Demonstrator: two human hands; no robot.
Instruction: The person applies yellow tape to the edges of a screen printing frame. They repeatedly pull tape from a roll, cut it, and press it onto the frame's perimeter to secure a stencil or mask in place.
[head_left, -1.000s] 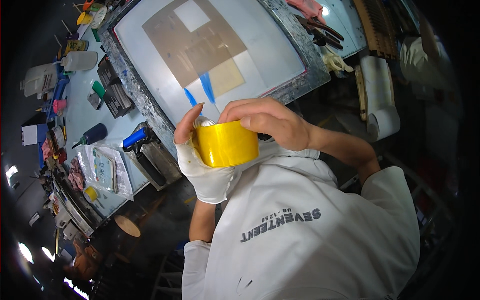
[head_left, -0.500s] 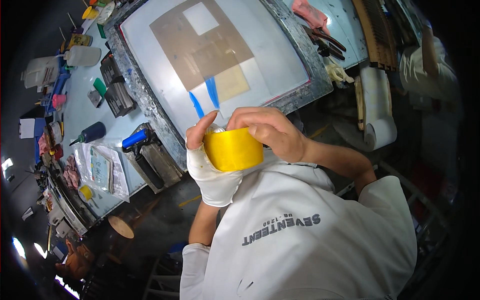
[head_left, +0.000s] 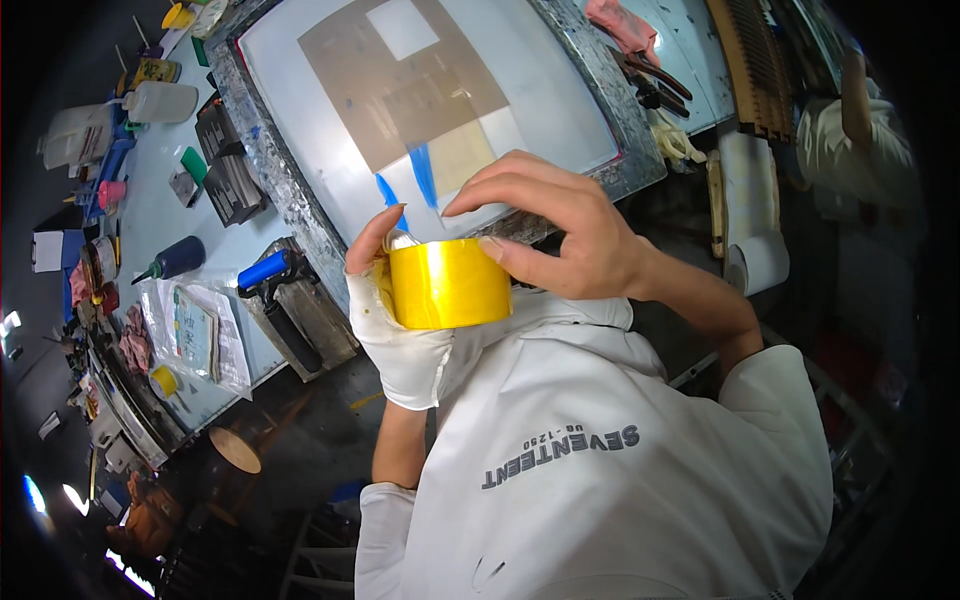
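Note:
A wide roll of yellow adhesive tape [head_left: 450, 288] is held close in front of my body. My left hand [head_left: 395, 345], in a white glove that leaves the thumb bare, grips the roll; its other fingers are hidden by the tape. At the roll's upper right edge rests the thumb of my right hand [head_left: 585, 225], which is bare, with its fingers stretched out and apart from the thumb. Beyond the hands lies a framed printing screen [head_left: 560, 130] with a brown rectangular area [head_left: 400, 90]. Two blue streaks [head_left: 423, 177] mark its near part.
To the left, the table holds a blue roller with a black handle [head_left: 283, 300], a dark squeeze bottle [head_left: 178, 258], papers in plastic [head_left: 205, 335] and black boxes [head_left: 230, 165]. Pliers [head_left: 655, 85] and a pink cloth [head_left: 622, 27] lie at right. A paper roll [head_left: 758, 265] hangs beyond.
The tape roll and my left hand have shifted slightly left and up. My right hand's fingers have lifted off the roll and spread forward, leaving the thumb at its edge.

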